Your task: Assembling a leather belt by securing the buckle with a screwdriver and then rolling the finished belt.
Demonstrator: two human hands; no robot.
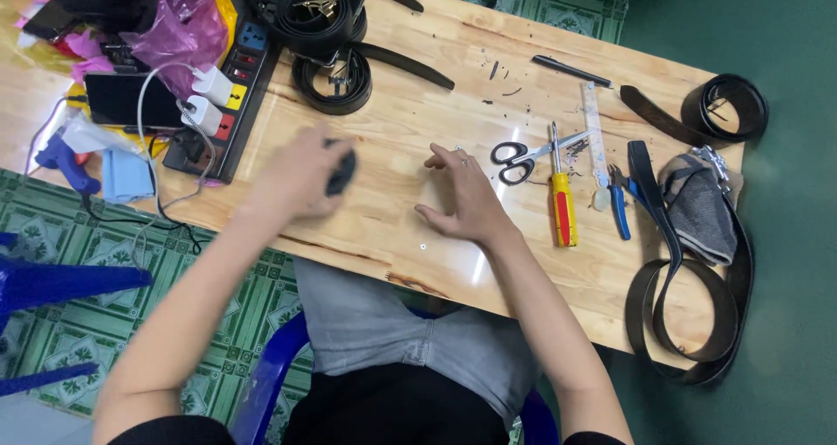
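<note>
Leftmost, the blurred left hand (301, 173) was curled shut around a small dark rounded object (341, 173), lifted just above the pale wooden tabletop (392, 122). Beside it, the right hand (462, 197) rested flat, fingers spread and empty, while black-handled scissors (523, 156) and a yellow-and-red screwdriver (562, 197) lay near, within reach.

One pair of scissors (520, 156) right of the right hand's grip, one screwdriver (562, 203), one pair of pliers (617, 199), two white chargers (207, 99) beyond the left grip, one power strip (228, 105), one phone (131, 101)
</note>
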